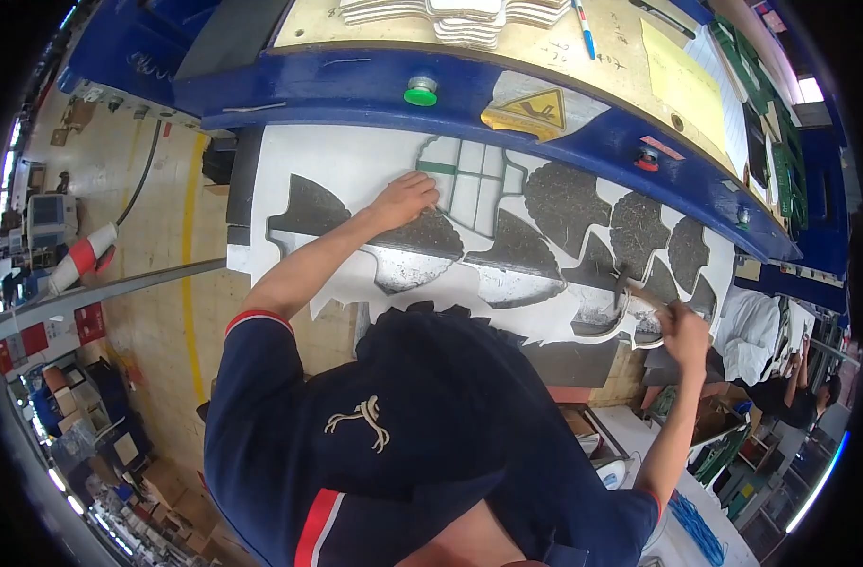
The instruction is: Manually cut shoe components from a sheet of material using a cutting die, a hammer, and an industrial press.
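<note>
A white sheet [356,151] lies on the dark press bed, with several fan-shaped holes cut through it. On its upper middle sits a cutting die [474,172] of thin green-edged metal strips with cross bars. My left hand [408,200] is closed at the die's left edge, fingertips curled against it; the exact grip is partly hidden. My right hand [685,333] is closed round the wooden handle of what looks like a hammer [647,299]. Its dark head hangs over the holes at the sheet's lower right.
The blue press beam [346,93] crosses beyond the sheet, carrying a green button [420,91] and a red-and-black button [647,159]. On top lie stacked white cut pieces [465,14] and a pen [584,30]. A metal rail [110,288] is at left; another person works far right.
</note>
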Available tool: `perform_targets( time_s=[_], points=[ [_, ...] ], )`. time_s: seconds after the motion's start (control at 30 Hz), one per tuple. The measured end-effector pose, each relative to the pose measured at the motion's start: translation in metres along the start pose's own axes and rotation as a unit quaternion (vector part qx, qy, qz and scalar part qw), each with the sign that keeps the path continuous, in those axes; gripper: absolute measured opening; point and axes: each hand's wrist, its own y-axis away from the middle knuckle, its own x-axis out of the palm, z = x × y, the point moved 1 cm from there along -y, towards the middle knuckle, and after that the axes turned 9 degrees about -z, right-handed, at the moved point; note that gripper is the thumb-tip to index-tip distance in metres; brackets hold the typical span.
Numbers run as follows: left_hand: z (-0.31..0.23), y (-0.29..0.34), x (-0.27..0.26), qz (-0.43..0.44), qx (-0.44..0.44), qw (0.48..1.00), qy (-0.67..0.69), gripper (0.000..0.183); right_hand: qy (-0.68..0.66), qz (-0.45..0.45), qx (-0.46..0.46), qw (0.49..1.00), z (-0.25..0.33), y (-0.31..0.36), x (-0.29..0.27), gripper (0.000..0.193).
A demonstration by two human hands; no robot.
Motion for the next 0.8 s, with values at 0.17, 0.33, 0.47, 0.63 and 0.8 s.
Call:
perform_targets(
  time_s=[0.17, 0.33, 0.47, 0.63, 0.8],
  points=[
    [-0.004, 0.001, -0.005, -0.01, -0.003, 1.0, 0.011, 0.014, -0.549, -0.345, 0.225, 0.727, 0.106, 0.01, -0.015, 0.053],
    [-0.011, -0.005, -0.005, -0.01, 0.009, 0.999, 0.034, 0.014, -0.355, -0.002, 0.179, 0.917, 0.224, 0.041, 0.19, 0.05],
    [-0.007, -0.051, -0.04, -0.059, 0.017, 0.992, 0.108, 0.009, -0.401, -0.029, 0.207, 0.892, 0.246, 0.032, 0.1, 0.042],
    [-0.007, -0.063, -0.053, 0.011, 0.025, 0.996, 0.084, 0.012, -0.508, -0.236, 0.102, 0.822, 0.203, 0.011, 0.088, 0.033],
    [-0.021, -0.015, -0.02, -0.044, -0.001, 0.998, 0.047, 0.013, -0.272, -0.093, 0.001, 0.958, 0.171, 0.01, 0.106, 0.035]
  ],
)
